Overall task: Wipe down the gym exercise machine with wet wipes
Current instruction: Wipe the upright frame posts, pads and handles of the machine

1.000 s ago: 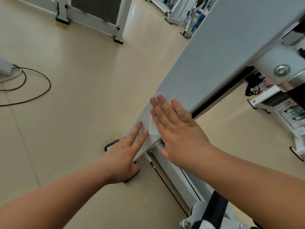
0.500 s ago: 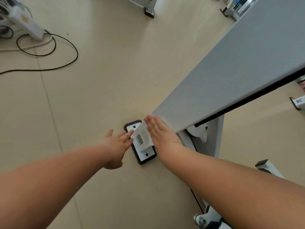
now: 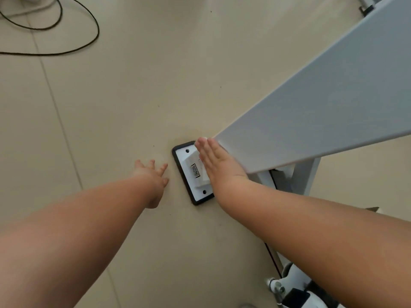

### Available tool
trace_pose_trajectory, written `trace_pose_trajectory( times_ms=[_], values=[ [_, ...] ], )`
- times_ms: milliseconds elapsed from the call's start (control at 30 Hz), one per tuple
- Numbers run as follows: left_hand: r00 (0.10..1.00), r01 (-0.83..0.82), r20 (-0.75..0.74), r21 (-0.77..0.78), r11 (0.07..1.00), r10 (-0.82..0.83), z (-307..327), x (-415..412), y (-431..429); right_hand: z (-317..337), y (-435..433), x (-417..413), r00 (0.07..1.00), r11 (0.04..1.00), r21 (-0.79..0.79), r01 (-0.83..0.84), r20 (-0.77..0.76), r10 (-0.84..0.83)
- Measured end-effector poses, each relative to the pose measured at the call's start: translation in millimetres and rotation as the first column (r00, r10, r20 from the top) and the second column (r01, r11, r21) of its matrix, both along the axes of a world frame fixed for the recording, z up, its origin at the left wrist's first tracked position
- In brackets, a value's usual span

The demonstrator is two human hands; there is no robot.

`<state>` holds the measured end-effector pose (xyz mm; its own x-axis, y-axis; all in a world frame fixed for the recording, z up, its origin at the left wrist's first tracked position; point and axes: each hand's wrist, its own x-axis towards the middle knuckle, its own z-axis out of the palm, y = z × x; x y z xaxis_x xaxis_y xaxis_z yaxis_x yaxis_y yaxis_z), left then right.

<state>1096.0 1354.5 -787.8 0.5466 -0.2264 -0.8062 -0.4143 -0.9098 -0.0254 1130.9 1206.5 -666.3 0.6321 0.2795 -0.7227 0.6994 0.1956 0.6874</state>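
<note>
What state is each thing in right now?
right hand, open, flat against frame post's foot
left hand, open, fingers spread, holding nothing
wet wipe, hidden, cannot tell
base plate, lying flat on floor
cable, lying loose in loops on floor

Beige floor (image 3: 133,96) carries a looped black cable (image 3: 98,33) far left and the machine's black-rimmed white foot plate (image 3: 184,165)

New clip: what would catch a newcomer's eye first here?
The broad grey machine beam slants across the right side. At its base the right hand lies flat by the black-edged foot plate with a code sticker, centre frame. The left hand spreads open over the floor just left of it.
</note>
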Motion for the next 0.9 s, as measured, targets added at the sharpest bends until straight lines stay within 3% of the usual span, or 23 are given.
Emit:
trace_pose_trajectory(
  times_ms=[267,400,600,900],
  values=[
    [0.989,-0.106,-0.112,-0.042,0.993,0.101,-25,-6,17,-96,-3,-6,0.986,0.988,-0.151,-0.041,-0.168,0.016],
    [0.995,-0.045,-0.086,-0.036,0.998,0.042,-18,0,15,-80,-5,-6,0.982,0.983,-0.179,-0.037,-0.191,0.002],
    [0.996,-0.032,-0.086,-0.06,0.998,0.027,-21,-4,25,-70,25,22,0.998,0.997,-0.057,0.061,-0.012,-0.062],
    [0.999,-0.03,-0.038,-0.149,0.988,0.025,-11,-20,20,-56,-12,-22,0.986,0.981,-0.168,-0.101,-0.145,0.077]
  ],
)
